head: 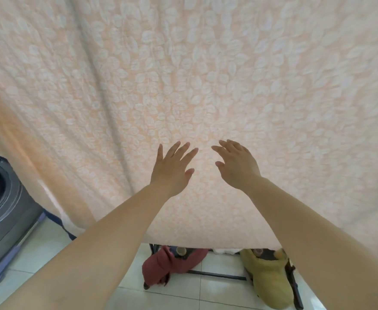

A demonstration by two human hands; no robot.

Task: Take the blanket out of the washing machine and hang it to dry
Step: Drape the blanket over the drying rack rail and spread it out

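Hanging: 1 blanket (pixel 206 74) | 2 hands (fingers spread) | 1 washer (pixel 2 198)

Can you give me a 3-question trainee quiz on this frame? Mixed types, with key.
1. True or false: the left hand grips a fold of the blanket.
2. Which side of the frame shows the washing machine? A) left B) right C) not visible
3. Fill in: under the blanket's lower edge, on the tiled floor, lie a red bundle and a ____ one.

Key:
1. False; its fingers are spread, and so are those of the right hand. Neither hand holds anything.
2. A
3. Yellow; the yellow bundle sits to the right of the red one.
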